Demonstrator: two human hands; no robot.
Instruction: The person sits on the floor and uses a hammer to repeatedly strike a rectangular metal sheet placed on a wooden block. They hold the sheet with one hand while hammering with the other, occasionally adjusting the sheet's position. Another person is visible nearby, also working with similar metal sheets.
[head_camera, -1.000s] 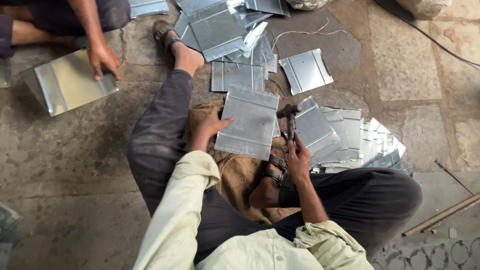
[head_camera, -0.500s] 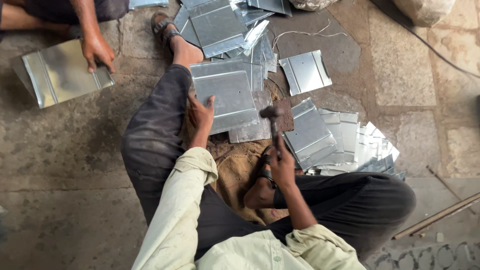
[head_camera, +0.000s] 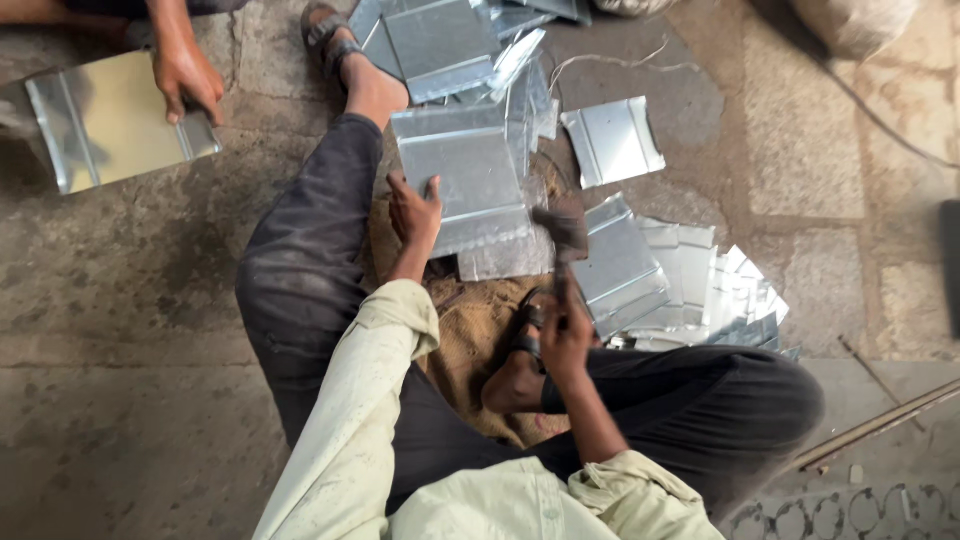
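On the stone floor (head_camera: 150, 300), between the seated person's spread legs, a ribbed metal sheet (head_camera: 465, 185) lies flat on a patch of brown sacking (head_camera: 470, 330). The left hand (head_camera: 413, 212) presses on the sheet's near left edge, fingers spread wide and thumb laid on the metal. The right hand (head_camera: 565, 335) is closed around the handle of a hammer (head_camera: 562, 240), whose head hangs just over the sheet's near right corner; it is blurred, so contact cannot be told. The sheet's long axis runs away from the person, its ribs crossing it from side to side. Loose sheets (head_camera: 690, 285) are piled to the right and more lie ahead. At the floor's far left corner, another person's hand (head_camera: 185, 80) rests on a separate sheet (head_camera: 115, 125).
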